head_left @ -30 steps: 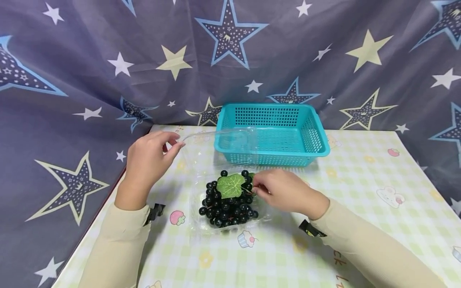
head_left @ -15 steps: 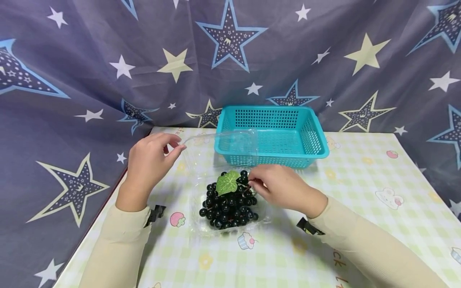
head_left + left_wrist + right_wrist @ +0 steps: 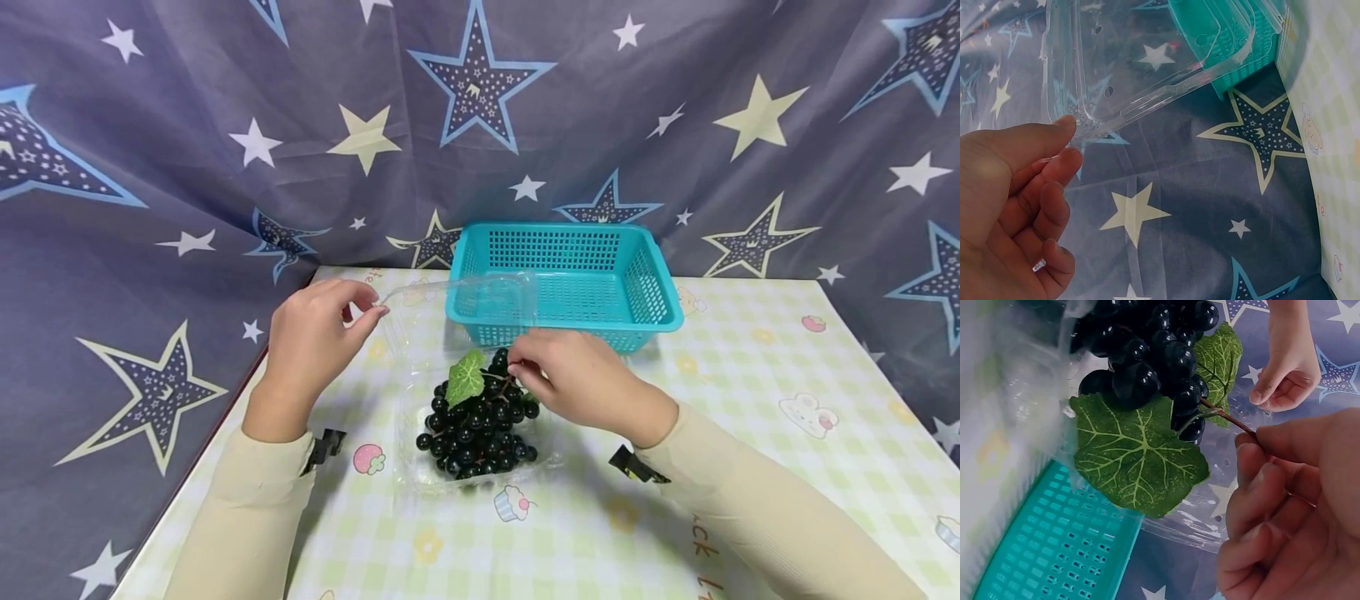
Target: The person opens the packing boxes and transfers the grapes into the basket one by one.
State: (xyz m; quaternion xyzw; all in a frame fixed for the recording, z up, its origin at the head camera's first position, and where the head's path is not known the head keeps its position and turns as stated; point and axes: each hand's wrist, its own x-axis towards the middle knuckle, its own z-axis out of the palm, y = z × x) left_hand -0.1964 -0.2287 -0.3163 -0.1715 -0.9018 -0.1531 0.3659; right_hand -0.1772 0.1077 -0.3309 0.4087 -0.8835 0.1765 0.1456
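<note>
A bunch of dark grapes (image 3: 480,433) with green leaves (image 3: 466,377) lies in a clear plastic clamshell box (image 3: 408,417), its top end tipped up. My right hand (image 3: 577,379) pinches the brown stem (image 3: 1238,423) between thumb and fingertips, as the right wrist view shows. At the left, my left hand (image 3: 318,337) pinches a corner of the box's raised clear lid (image 3: 1141,103) between thumb and forefinger. One large leaf (image 3: 1141,450) hangs below the stem in the right wrist view.
Behind the raised lid stands a turquoise plastic basket (image 3: 592,321), partly seen through it. A checked tablecloth (image 3: 750,375) covers the table, and a star-patterned curtain (image 3: 600,100) hangs along its back and left sides.
My right hand has moved up and slightly left with the stem, lifting the top of the grape bunch. The leaf has swung more upright. The left hand has stayed on the lid.
</note>
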